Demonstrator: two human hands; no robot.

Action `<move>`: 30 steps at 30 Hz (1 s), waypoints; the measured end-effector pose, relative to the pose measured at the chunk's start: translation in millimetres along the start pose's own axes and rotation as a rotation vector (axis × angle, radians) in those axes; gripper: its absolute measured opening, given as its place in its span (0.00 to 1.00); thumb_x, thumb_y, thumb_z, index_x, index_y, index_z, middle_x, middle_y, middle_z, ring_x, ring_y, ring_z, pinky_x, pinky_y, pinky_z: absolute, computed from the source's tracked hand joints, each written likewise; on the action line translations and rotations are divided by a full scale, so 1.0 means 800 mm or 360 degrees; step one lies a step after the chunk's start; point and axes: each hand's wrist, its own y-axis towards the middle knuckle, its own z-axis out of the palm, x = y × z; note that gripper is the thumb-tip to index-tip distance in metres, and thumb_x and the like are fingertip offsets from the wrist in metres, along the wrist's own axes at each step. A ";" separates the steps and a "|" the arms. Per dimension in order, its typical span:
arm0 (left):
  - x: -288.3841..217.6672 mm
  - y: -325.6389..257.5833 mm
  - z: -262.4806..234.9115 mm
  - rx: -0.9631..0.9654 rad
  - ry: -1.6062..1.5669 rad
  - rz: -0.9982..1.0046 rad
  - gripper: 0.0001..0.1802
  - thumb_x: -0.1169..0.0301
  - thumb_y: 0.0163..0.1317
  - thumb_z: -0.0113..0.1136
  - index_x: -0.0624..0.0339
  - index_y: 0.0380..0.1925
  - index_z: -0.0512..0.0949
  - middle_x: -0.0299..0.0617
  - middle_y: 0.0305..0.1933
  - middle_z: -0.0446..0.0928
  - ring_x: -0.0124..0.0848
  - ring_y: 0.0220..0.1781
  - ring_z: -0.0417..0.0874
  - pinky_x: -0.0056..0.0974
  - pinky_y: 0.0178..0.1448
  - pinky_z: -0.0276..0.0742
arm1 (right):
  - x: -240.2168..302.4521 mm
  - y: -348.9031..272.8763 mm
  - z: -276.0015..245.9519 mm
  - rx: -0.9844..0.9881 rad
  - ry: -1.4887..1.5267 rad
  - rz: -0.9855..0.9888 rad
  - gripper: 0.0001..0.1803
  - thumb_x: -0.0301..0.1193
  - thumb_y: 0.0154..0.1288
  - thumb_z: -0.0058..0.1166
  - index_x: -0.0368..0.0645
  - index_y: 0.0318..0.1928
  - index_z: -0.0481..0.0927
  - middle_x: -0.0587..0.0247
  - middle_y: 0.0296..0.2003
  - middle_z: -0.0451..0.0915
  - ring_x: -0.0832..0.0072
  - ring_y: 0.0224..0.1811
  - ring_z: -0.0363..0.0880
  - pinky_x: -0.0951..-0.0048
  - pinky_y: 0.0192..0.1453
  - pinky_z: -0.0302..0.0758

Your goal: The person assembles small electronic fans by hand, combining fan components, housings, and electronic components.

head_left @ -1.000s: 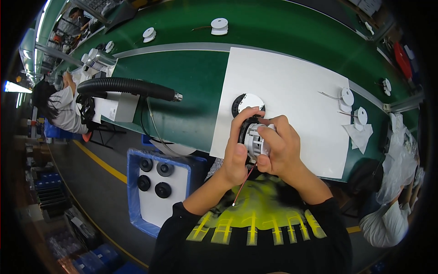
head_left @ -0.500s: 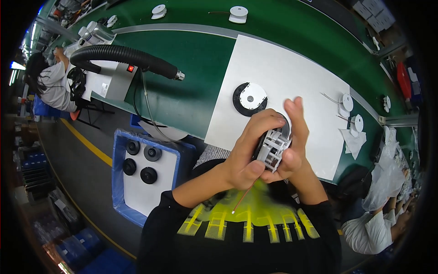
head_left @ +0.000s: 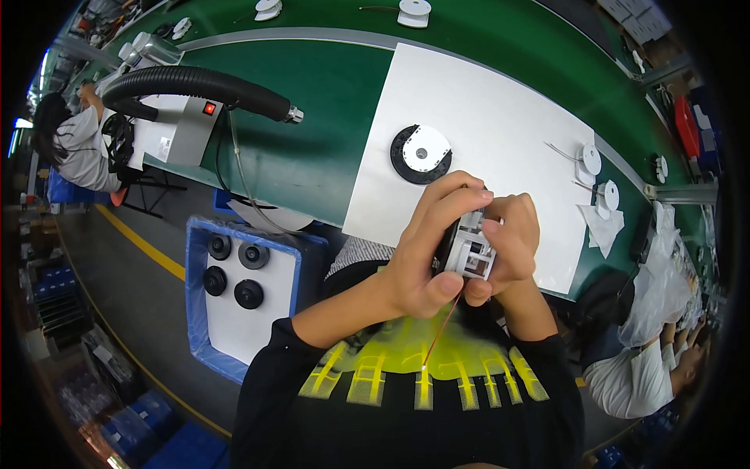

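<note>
In front of my chest, my left hand [head_left: 419,254] and my right hand [head_left: 513,244] grip one part between them. It is a white-grey plastic frame assembly [head_left: 475,256] with open square cells and a dark round side. The left fingers wrap its left side, while the right thumb and curled fingers press its right side and top. From its lower end hangs a thin red wire [head_left: 441,330], its pale tip over my shirt. Beyond my hands, a black round part with a white disc [head_left: 423,148] on it lies on a white sheet [head_left: 500,117]. The hidden faces of the assembly cannot be seen.
A blue-lined bin [head_left: 195,305] at left holds several black round parts [head_left: 248,294]. A black flexible hose [head_left: 203,87] with a metal nozzle arches from a grey box [head_left: 181,141]. White spools with wires [head_left: 589,159] stand at right. Other people sit at far left and right.
My right hand's raised finger has bent down over the assembly, and the right thumb lies across it. The assembly has turned slightly. The whole view has shifted a little.
</note>
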 end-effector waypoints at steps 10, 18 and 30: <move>-0.001 -0.005 0.004 -0.0084 0.0006 -0.0015 0.41 0.40 0.68 0.44 0.69 0.63 0.61 0.61 0.59 0.63 0.49 0.58 0.68 0.48 0.64 0.63 | 0.009 0.002 0.000 -0.0046 -0.0187 0.0070 0.31 0.59 0.67 0.37 0.43 0.38 0.75 0.54 0.27 0.72 0.65 0.23 0.67 0.66 0.29 0.55; -0.006 -0.002 -0.004 0.0097 0.0227 0.0036 0.41 0.40 0.70 0.36 0.69 0.65 0.58 0.60 0.63 0.61 0.45 0.59 0.69 0.48 0.65 0.66 | 0.009 0.003 -0.004 0.0065 -0.0161 0.0043 0.30 0.58 0.65 0.36 0.43 0.35 0.76 0.55 0.27 0.71 0.66 0.23 0.65 0.66 0.30 0.54; 0.001 -0.009 0.001 0.0108 -0.0011 -0.0018 0.42 0.40 0.68 0.43 0.66 0.65 0.57 0.63 0.62 0.60 0.51 0.61 0.66 0.50 0.65 0.63 | -0.002 0.019 0.004 -0.0153 0.0023 -0.0176 0.28 0.57 0.68 0.37 0.53 0.54 0.76 0.32 0.58 0.69 0.47 0.58 0.72 0.43 0.69 0.55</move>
